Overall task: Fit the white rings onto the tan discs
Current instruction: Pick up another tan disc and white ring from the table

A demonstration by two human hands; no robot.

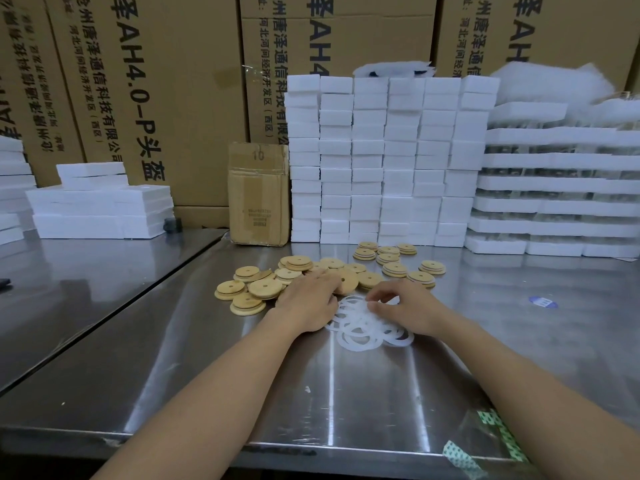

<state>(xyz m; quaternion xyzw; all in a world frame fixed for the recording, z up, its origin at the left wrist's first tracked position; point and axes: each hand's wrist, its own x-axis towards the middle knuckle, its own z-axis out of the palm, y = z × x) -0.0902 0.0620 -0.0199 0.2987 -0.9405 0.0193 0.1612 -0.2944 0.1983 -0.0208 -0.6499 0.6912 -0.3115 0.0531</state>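
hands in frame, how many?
2: left hand on the tan discs, holding a tilted disc; right hand pinching at the white rings. No other hand shows.

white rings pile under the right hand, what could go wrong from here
The white rings lie overlapped in a tangle, so the right hand pinching there may lift several at once. The tan disc tilted in the left hand could slip onto the loose tan discs and scatter them.
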